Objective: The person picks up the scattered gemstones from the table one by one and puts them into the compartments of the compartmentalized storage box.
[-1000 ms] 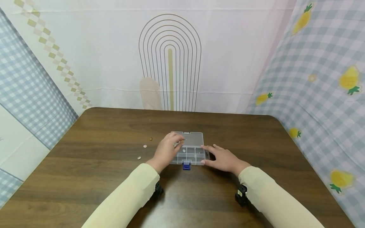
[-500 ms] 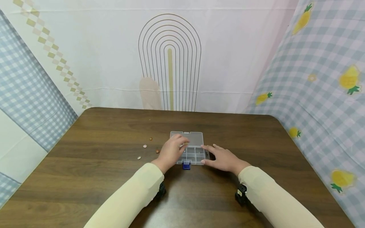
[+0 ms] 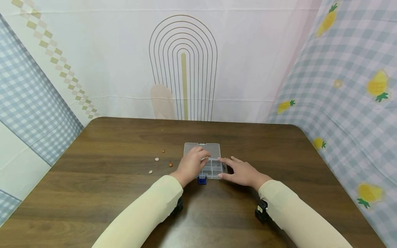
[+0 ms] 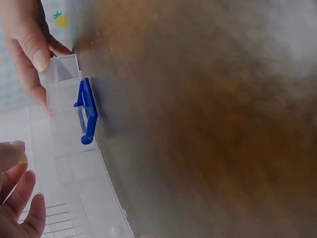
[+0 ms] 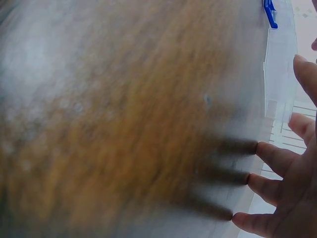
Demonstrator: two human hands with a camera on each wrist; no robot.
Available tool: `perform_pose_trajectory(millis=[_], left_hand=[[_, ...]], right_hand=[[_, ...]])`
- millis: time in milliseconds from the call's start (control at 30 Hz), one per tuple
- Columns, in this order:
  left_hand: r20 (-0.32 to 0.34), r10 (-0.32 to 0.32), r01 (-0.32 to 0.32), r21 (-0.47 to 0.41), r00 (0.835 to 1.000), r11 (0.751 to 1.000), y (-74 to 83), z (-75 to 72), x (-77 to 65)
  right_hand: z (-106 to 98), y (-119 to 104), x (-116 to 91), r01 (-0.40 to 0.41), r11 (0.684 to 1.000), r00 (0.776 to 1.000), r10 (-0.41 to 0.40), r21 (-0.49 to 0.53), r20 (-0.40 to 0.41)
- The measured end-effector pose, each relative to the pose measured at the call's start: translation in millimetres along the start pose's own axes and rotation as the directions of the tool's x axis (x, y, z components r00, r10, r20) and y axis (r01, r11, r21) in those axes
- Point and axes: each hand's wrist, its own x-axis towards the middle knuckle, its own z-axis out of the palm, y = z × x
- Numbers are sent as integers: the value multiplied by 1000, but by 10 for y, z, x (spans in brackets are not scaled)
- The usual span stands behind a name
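A clear plastic compartment box [image 3: 216,168] with a blue latch [image 3: 202,180] lies on the table, its lid [image 3: 214,148] folded back flat. My left hand [image 3: 192,163] is over the left part of the box and hides several compartments. In the left wrist view, its thumb and forefinger pinch a small yellow piece [image 4: 23,159], mostly covered by the fingertips. My right hand [image 3: 243,173] touches the right end of the box with thumb and forefinger; the other fingers [image 5: 270,156] spread out, their tips near the table.
Left of the box, several small round pieces are scattered on the brown wooden table [image 3: 108,186]: two whitish ones [image 3: 156,159] and two orange-brown ones [image 3: 170,165]. A patterned white curtain [image 3: 242,69] hangs behind the table, and checked cloth [image 3: 347,113] hangs at the right.
My left hand has moved right over the box, still pinching the small piece, which uncovers an orange-brown piece on the table. My right hand stays at the box's right end.
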Motion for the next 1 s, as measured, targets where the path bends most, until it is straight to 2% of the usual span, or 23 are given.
perform_pose_trajectory(millis=[533,1000], left_hand=[[27,-35,35,-2,999,999,-16,40,11],[86,-67,65,23,994,998,17,77,44]], right_hand=[[17,-9,51,5,1000,1000,-5,-17,4],[29,30,35,-2,1000,1000,2,-10,-1]])
